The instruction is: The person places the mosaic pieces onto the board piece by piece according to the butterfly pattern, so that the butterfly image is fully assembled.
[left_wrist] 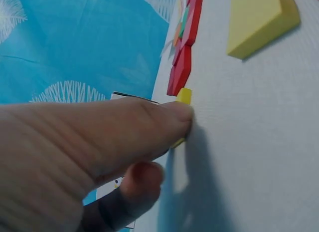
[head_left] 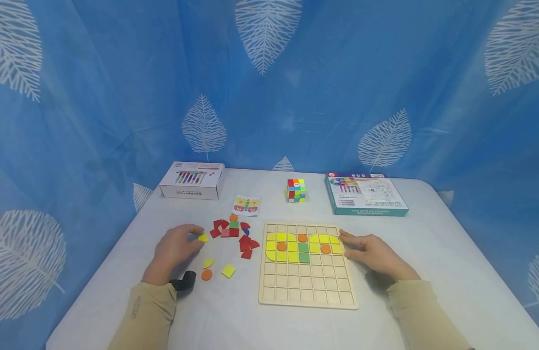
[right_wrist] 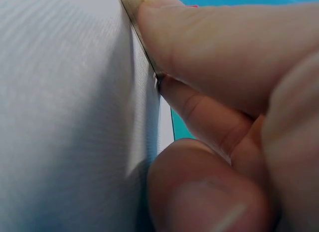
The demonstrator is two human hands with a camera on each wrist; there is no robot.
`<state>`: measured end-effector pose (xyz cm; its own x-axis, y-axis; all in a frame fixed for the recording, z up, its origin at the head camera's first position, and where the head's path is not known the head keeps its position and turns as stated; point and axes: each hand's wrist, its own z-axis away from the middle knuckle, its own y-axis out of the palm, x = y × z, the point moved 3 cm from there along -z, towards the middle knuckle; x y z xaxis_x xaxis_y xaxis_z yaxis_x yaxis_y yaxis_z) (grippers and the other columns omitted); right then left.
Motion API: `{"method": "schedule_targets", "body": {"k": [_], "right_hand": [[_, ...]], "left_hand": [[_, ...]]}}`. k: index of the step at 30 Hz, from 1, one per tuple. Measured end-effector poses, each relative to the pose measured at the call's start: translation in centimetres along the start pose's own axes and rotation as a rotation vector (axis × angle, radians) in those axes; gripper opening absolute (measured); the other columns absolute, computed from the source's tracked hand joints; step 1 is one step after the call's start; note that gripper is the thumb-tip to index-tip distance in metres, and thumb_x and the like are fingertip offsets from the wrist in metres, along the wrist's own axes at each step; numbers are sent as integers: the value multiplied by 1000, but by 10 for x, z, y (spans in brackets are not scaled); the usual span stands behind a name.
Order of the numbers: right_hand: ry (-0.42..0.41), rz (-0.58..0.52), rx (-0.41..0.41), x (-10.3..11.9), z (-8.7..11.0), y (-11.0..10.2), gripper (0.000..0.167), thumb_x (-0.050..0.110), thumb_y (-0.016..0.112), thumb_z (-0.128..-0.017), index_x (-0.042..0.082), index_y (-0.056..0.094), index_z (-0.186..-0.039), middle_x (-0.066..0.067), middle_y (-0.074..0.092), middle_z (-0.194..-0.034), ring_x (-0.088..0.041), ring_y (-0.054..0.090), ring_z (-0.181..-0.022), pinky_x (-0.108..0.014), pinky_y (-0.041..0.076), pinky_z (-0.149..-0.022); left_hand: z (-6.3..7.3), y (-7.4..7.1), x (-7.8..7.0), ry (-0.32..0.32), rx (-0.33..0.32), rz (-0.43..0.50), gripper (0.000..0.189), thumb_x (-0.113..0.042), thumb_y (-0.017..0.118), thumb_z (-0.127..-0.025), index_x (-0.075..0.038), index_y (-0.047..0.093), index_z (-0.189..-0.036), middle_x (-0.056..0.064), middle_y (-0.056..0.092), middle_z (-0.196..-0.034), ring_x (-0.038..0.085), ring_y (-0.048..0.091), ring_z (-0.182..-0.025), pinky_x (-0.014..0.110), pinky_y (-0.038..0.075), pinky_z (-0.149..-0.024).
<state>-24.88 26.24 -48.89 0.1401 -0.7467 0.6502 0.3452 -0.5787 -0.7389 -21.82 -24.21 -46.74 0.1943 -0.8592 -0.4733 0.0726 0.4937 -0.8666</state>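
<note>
Yellow tile sits between my left thumb and finger, which are closed to a narrow pinch on it; no other piece in that hand. My left hand lies between nine and ten o'clock of the board, its tips aimed at about two. Seen from the left wrist, the tile shows as a thin edge-on strip, its long axis running from about one to seven. I cannot tell whether it touches the cloth.

From the tile: red tiles near three; yellow square between four and five; yellow quarter-round and orange disc near six.

My right hand is at the board's three o'clock side, fingers loosely extended, tips touching its edge toward the far corner. Board looks near square, so I read no long axis; its side edges run roughly six to twelve. The green pair on it lines up the same way, between two yellow blocks. Pattern card: between ten and eleven from the board. Puzzle cube: about twelve.
</note>
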Motion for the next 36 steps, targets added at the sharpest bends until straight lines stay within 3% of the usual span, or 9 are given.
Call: {"method": "schedule_targets", "body": {"k": [11, 28, 36], "right_hand": [[4, -10, -4, 2, 1, 0, 57, 37, 75, -93, 19, 60, -145, 0, 46, -159, -39, 32, -151, -63, 28, -118], [24, -33, -2, -1, 2, 2, 58, 36, 76, -92, 20, 60, -145, 3, 44, -159, -40, 29, -152, -65, 25, -119], [9, -19, -1, 0, 1, 1, 57, 35, 75, -93, 19, 59, -145, 2, 44, -159, -40, 30, -152, -64, 26, -119]], "left_hand": [[-8, 5, 0, 10, 2, -4, 42, -20, 79, -91, -11, 70, -130, 16, 63, -138, 41, 51, -135, 62, 44, -108], [-5, 4, 2, 40, 5, -67, 42, -22, 82, -88, -11, 72, -127, 16, 66, -135, 40, 55, -130, 61, 48, -103], [-2, 1, -7, 72, -43, -72, 41, -25, 81, -88, -13, 73, -127, 14, 67, -134, 39, 57, -128, 60, 49, -101]]}}
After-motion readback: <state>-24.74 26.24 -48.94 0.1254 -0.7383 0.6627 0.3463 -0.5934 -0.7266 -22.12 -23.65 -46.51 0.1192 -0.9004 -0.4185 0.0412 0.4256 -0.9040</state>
